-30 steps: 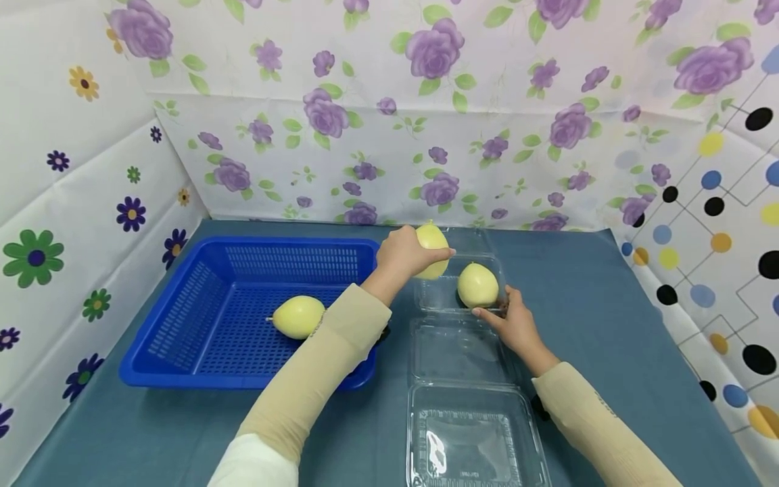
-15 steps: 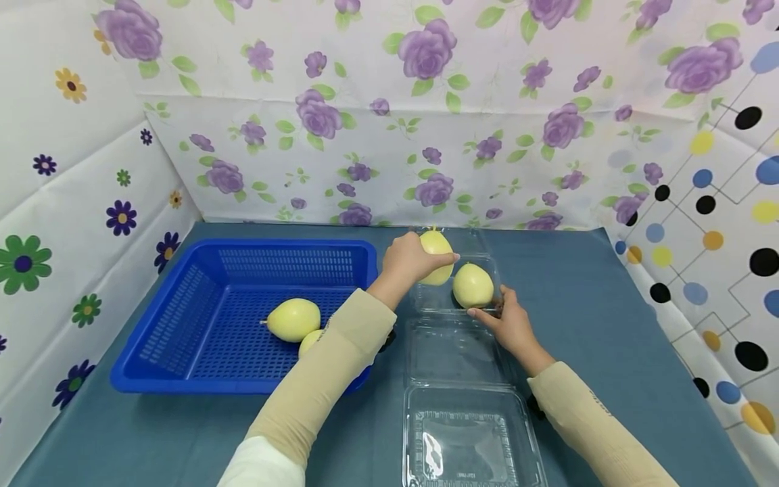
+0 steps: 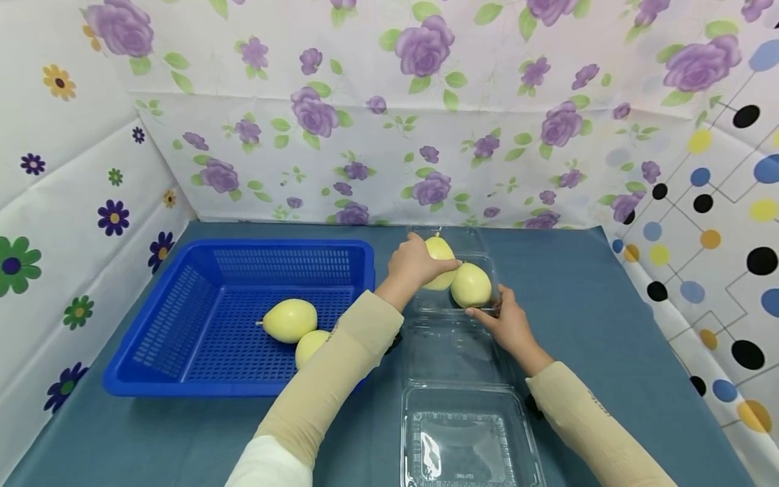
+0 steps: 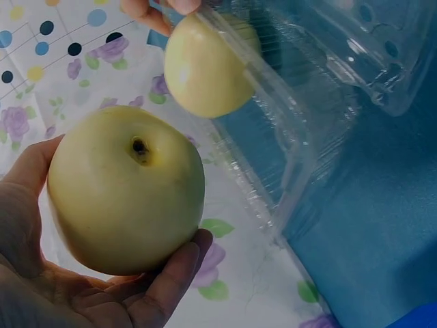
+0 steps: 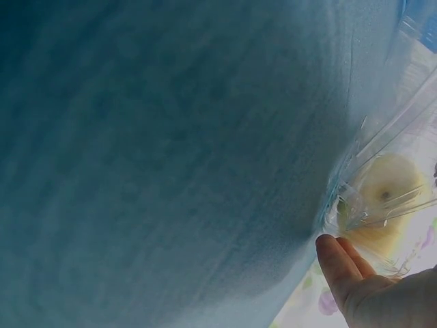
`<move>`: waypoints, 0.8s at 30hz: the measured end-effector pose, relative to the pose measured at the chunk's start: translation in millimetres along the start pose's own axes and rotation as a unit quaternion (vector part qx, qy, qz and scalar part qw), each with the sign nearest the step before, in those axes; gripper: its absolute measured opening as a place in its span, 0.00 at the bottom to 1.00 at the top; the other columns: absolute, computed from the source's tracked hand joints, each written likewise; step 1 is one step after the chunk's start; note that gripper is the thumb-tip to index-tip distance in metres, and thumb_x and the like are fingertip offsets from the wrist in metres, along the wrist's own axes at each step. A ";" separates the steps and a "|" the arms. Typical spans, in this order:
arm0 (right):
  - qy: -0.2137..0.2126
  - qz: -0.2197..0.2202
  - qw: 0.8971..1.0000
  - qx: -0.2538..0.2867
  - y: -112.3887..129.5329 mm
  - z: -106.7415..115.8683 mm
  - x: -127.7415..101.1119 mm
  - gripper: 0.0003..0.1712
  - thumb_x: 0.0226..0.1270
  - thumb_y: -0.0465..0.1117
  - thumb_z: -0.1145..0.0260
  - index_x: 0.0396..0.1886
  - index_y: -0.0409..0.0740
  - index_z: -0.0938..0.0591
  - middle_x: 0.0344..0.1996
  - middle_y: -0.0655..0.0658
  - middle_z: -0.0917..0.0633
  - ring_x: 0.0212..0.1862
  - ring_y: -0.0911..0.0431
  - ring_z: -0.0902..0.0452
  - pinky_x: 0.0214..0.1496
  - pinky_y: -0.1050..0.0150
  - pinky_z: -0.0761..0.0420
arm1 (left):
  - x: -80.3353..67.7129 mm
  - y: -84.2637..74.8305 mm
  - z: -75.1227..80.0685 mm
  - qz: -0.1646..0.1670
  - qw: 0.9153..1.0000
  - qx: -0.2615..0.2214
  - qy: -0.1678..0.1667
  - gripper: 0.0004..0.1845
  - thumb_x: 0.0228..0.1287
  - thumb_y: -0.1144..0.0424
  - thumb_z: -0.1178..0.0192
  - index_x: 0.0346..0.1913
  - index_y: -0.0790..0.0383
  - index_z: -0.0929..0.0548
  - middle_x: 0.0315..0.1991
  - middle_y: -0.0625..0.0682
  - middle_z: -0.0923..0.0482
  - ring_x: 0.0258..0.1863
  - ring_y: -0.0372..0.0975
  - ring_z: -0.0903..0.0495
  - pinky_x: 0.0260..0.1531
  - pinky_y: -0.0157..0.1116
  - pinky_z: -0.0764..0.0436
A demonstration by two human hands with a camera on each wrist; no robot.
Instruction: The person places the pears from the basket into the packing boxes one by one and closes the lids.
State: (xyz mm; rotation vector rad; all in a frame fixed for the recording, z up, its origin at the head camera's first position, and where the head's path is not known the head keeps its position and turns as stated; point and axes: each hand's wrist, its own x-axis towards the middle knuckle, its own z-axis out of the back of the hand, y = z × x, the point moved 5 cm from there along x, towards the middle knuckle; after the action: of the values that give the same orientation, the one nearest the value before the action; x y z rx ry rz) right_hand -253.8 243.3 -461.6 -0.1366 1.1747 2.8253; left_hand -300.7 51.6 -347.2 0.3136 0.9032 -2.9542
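My left hand (image 3: 416, 262) grips a pale yellow pear (image 3: 441, 251) at the far left side of a clear plastic clamshell box (image 3: 453, 352), low over its far compartment. In the left wrist view the fingers curl under this pear (image 4: 126, 188). A second pear (image 3: 470, 285) lies in the same compartment, right beside the held one, and shows through the clear wall (image 4: 205, 65). My right hand (image 3: 504, 316) rests with straight fingers (image 5: 339, 263) against the box's front right corner.
A blue perforated basket (image 3: 182, 318) stands to the left and holds two more pears (image 3: 289, 319), one partly behind my left sleeve. Another clear clamshell (image 3: 468, 433) lies open near the front edge. A blue cloth covers the table, and flowered walls close it in.
My left hand has lowered its pear down to the box, close against the pear lying there. The right hand has stayed at the box corner.
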 end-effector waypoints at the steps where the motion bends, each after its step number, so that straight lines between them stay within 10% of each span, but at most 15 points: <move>1: 0.001 0.000 1.000 -0.001 0.2 -0.2 0.1 0.59 0.62 0.61 0.37 0.72 0.29 0.57 0.60 0.23 0.31 0.60 0.34 0.30 0.55 0.43 0.24 | 0.7 0.3 -1.2 0.005 1.000 0.004 -0.001 0.56 0.49 0.33 0.36 0.71 0.67 0.44 0.53 0.62 0.22 0.47 0.52 0.19 0.40 0.46 0.18; 24: 0.000 -0.007 1.000 -0.002 0.3 1.0 0.1 0.56 0.63 0.58 0.36 0.73 0.31 0.56 0.60 0.25 0.31 0.60 0.35 0.31 0.55 0.43 0.25 | 11.3 1.8 -31.8 0.004 1.000 0.011 0.007 0.51 0.50 0.37 0.34 0.69 0.67 0.39 0.54 0.61 0.24 0.50 0.52 0.21 0.44 0.46 0.19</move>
State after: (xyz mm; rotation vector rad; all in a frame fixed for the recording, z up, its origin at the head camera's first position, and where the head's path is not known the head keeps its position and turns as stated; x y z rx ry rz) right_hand -254.0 243.8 -460.7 -0.1449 1.1635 2.8158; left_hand -305.9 68.1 -376.2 0.3387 0.8690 -2.9595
